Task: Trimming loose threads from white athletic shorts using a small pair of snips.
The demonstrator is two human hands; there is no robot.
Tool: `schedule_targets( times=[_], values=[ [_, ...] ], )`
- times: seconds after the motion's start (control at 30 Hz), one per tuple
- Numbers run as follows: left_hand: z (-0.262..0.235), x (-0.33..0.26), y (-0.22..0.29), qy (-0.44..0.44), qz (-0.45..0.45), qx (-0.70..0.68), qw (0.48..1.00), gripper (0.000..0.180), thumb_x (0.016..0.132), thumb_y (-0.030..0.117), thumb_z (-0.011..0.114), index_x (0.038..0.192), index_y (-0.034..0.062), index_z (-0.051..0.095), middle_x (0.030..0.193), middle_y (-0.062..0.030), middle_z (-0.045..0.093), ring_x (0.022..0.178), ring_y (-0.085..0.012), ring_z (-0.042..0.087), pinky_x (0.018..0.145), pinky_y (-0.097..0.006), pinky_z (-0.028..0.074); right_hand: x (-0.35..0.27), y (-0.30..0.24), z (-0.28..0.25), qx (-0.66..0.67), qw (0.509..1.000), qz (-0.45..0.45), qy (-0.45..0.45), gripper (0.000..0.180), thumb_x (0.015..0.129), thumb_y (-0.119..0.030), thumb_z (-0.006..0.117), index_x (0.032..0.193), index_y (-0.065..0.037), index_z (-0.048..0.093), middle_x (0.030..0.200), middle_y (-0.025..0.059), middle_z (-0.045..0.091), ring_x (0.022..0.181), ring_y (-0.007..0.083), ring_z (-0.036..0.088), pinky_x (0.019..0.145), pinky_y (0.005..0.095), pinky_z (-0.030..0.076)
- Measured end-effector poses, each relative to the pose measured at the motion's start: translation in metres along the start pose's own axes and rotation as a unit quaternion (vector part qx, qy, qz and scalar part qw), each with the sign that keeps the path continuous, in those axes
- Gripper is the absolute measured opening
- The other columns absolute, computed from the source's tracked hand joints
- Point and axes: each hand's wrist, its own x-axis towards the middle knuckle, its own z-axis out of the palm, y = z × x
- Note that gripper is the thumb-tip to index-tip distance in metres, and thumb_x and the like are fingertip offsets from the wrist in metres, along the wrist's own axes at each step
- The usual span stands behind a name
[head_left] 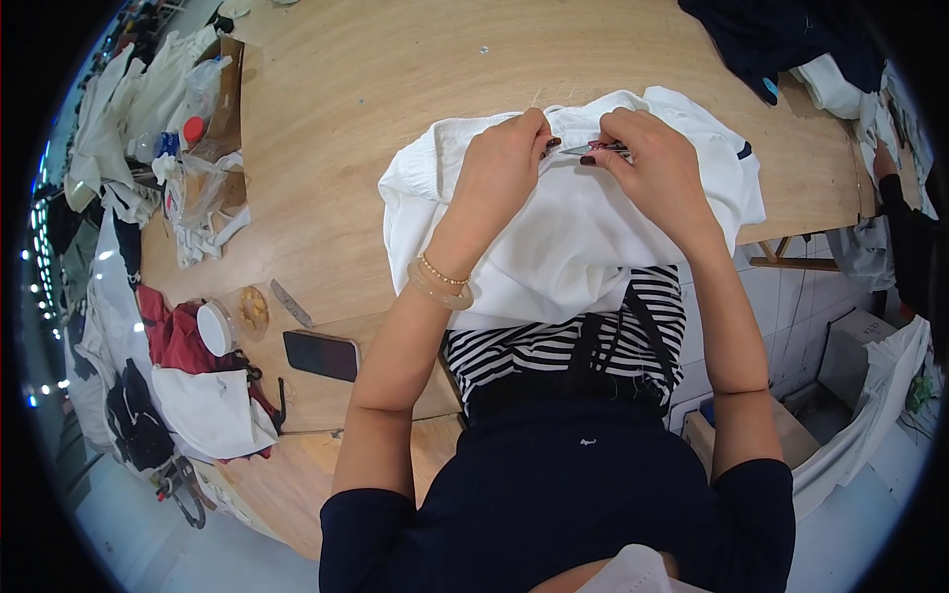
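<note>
A white garment (563, 232) with a gathered elastic waistband lies bunched over the table's front edge and my lap. My left hand (502, 168) pinches its upper edge near the middle, fingertips closed on the cloth. Close beside it on the right, my right hand (647, 163) is closed around small thread snips (575, 150). Their pointed silver blade reaches left toward my left fingertips, and most of the handle is hidden in my fingers. A few loose threads show beyond the garment's far edge.
On the wooden table (346, 128) to the left lie a phone (321, 355), a knife-like blade (292, 303) and a round white-lidded tub (216, 327). A cardboard box (229, 99) with bags stands farther back. Dark clothing (791, 40) lies far right, near another person's arm (895, 203).
</note>
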Motion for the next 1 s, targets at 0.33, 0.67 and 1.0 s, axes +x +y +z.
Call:
schedule_targets(
  times=[0.33,0.67,1.0],
  values=[
    [0.0,0.0,0.001,0.0,0.0,0.008,1.0,0.008,0.091,0.007,0.056,0.087,0.0004,0.057,0.071,-0.0149,0.063,0.065,-0.031,0.062,0.059,-0.038,0.047,-0.001,0.002,0.005,0.032,0.999,0.01,0.004,0.017,0.079,-0.019,0.069,0.079,-0.006,0.059,0.074,0.0042,0.06,0.075,0.0233,0.059,0.064,0.0362,0.046],
    [0.001,0.001,0.0,-0.009,0.003,0.015,1.0,0.007,0.09,0.006,0.057,0.087,0.0001,0.058,0.073,-0.0148,0.064,0.067,-0.0309,0.062,0.06,-0.038,0.048,0.004,-0.005,0.006,-0.004,1.0,-0.028,-0.007,0.015,0.079,-0.018,0.068,0.082,-0.006,0.059,0.077,0.0046,0.061,0.077,0.0238,0.059,0.064,0.0372,0.046],
    [0.0,0.001,-0.006,-0.009,-0.012,-0.012,1.0,0.006,0.09,0.005,0.057,0.087,-0.0011,0.058,0.071,-0.014,0.065,0.063,-0.0264,0.064,0.058,-0.034,0.048,-0.003,0.006,0.003,0.023,1.0,-0.002,0.012,0.017,0.077,-0.017,0.071,0.081,-0.007,0.058,0.078,0.002,0.061,0.078,0.0218,0.059,0.064,0.0357,0.046]
  ],
)
